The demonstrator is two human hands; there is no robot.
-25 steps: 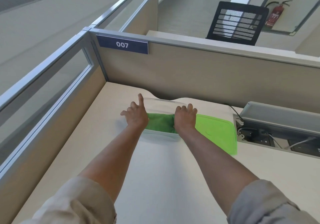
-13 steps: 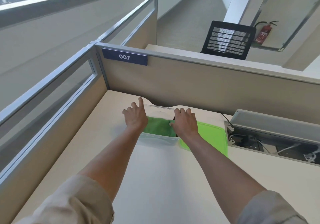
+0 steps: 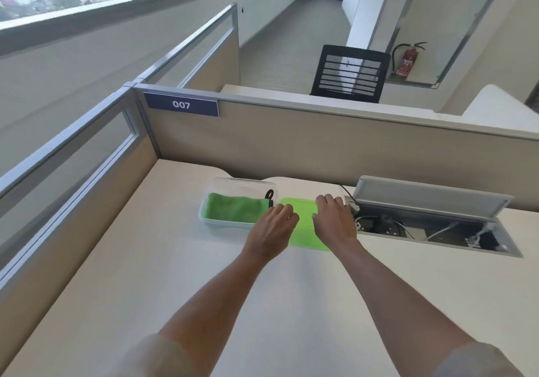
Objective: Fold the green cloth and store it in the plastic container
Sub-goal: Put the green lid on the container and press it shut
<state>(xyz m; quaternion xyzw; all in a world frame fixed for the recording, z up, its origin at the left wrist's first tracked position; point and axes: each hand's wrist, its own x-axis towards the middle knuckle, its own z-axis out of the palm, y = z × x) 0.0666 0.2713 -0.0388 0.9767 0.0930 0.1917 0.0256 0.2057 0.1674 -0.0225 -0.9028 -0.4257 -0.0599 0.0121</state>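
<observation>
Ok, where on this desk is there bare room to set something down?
Bare beige desk left of and in front of the clear plastic container. Crowded between it and the open cable tray: flat green lid, both hands.

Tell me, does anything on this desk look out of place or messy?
Nothing stands out. The folded green cloth lies neatly inside the clear plastic container, and its flat green lid lies beside it, under both hands.

The cloth (image 3: 233,208) lies in the container (image 3: 215,222) on the desk (image 3: 145,274). Right of the container lies the lid (image 3: 303,225) (both hands over it), then the cable box (image 3: 431,219). Behind the container stands the partition (image 3: 320,143).
</observation>
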